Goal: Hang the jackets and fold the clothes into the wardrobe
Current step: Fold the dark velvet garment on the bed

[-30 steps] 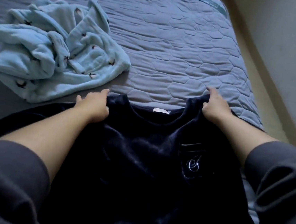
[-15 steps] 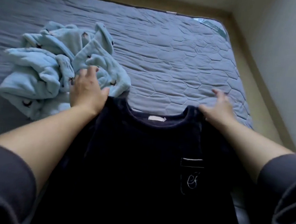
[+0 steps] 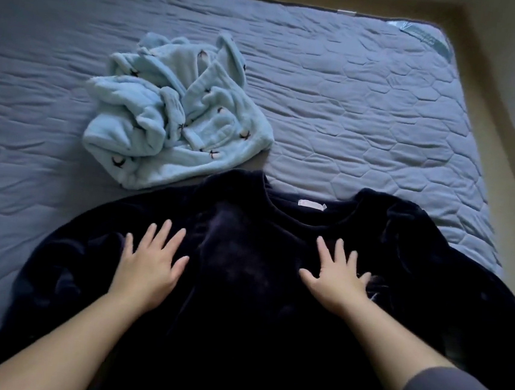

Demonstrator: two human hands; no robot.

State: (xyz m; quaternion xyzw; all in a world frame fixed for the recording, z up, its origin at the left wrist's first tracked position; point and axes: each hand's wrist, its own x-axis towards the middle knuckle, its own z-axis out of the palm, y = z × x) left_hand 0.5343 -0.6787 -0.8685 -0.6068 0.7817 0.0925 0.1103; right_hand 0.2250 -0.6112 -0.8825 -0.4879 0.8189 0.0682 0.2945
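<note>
Flat beneath both hands' spread fingers [image 3: 164, 233] lies the dark top [image 3: 244, 256].

A grey quilted mattress [image 3: 354, 94] is bordered by a beige strip [image 3: 508, 187].

A dark navy fleece top [image 3: 244, 256] lies spread front-up on a grey-blue quilted mattress [image 3: 352, 109]. The left hand [image 3: 148, 266] and right hand [image 3: 339, 281] press flat on its chest, fingers splayed. A crumpled light-blue fleece garment [image 3: 175, 124] touches the top's far-left shoulder.
</note>
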